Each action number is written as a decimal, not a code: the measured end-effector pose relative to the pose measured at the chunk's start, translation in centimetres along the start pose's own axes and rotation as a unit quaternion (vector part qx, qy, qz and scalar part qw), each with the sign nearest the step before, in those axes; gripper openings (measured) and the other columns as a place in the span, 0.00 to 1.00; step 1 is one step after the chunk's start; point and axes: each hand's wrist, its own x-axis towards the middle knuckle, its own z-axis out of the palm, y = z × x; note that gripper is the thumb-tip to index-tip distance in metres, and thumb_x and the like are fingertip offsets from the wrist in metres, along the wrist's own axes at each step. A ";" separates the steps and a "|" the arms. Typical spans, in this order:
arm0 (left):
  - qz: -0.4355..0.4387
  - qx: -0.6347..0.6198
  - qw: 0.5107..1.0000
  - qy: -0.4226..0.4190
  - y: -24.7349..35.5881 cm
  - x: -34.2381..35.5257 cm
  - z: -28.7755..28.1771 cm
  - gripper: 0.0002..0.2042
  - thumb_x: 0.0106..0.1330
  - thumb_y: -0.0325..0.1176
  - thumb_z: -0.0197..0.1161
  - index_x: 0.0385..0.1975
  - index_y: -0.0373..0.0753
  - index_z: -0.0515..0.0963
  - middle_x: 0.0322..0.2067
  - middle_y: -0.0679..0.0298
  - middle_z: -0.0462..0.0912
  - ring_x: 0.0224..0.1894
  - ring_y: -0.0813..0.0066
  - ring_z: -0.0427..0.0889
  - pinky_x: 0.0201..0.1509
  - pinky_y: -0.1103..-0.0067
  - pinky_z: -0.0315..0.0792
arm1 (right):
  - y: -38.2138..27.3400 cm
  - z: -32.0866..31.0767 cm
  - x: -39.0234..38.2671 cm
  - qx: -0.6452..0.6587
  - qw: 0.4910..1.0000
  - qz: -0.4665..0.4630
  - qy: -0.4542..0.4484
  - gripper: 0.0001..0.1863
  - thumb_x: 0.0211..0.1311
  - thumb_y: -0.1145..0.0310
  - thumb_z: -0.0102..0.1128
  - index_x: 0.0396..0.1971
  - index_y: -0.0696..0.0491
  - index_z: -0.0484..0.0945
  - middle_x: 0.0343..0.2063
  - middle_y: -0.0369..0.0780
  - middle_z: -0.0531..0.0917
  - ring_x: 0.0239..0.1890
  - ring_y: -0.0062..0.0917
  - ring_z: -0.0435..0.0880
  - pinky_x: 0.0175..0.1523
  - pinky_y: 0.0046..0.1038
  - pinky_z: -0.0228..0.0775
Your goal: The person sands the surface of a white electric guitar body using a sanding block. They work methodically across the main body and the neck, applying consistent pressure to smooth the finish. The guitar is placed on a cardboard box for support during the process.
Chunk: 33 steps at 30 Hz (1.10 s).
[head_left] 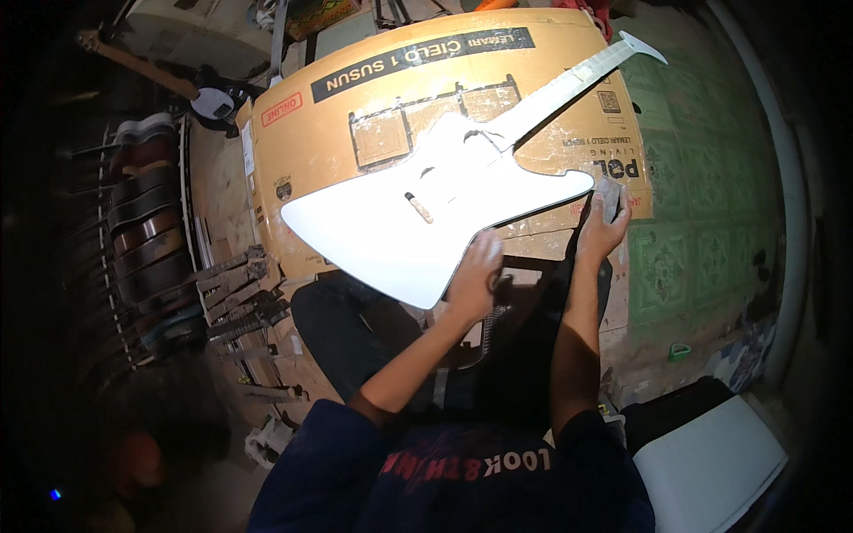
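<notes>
A white electric guitar body with an angular outline lies on a cardboard sheet, its pale neck pointing to the far right. Dark cutouts show in its top. My right hand is closed around a grey piece of sandpaper, held at the pointed right horn of the body. Against the near edge of the body is my left hand, smeared by motion. Its fingers are too blurred to show whether they grip the edge.
Printed brown cardboard covers the work surface. Several guitar bodies stand in a rack at left, with clamps beside it. Another guitar leans at the far left. Green patterned tiles and a white padded seat are at right.
</notes>
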 end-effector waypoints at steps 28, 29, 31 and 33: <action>0.046 0.175 0.983 0.034 6.8 16.5 3.8 0.37 0.73 0.46 0.58 0.72 0.23 0.59 0.76 0.40 0.55 0.81 0.46 0.50 0.81 0.50 0.44 | 0.6 1.0 1.2 0.207 0.972 0.104 0.048 0.32 0.65 0.76 0.67 0.68 0.63 0.68 0.64 0.49 0.76 0.66 0.35 0.75 0.73 0.36 0.64; 0.105 0.187 0.975 0.061 7.4 17.1 5.2 0.35 0.71 0.45 0.58 0.72 0.27 0.62 0.76 0.42 0.56 0.81 0.47 0.50 0.82 0.52 0.45 | 0.7 1.0 1.2 0.222 0.968 0.102 0.053 0.32 0.65 0.76 0.67 0.68 0.63 0.68 0.64 0.49 0.75 0.66 0.35 0.75 0.73 0.36 0.64; 0.149 0.271 0.949 0.064 8.0 19.3 6.8 0.34 0.70 0.44 0.58 0.71 0.30 0.64 0.77 0.46 0.57 0.81 0.51 0.51 0.82 0.53 0.45 | -0.1 0.8 0.9 0.184 0.976 0.088 0.081 0.31 0.64 0.79 0.67 0.67 0.63 0.68 0.64 0.49 0.75 0.66 0.35 0.75 0.72 0.36 0.66; 0.202 0.309 0.928 0.045 7.8 20.7 6.6 0.34 0.71 0.46 0.58 0.71 0.31 0.65 0.77 0.47 0.57 0.80 0.53 0.52 0.82 0.53 0.46 | -0.2 0.5 1.0 0.148 0.981 0.071 0.103 0.31 0.64 0.80 0.67 0.67 0.63 0.68 0.65 0.49 0.75 0.65 0.35 0.76 0.71 0.35 0.68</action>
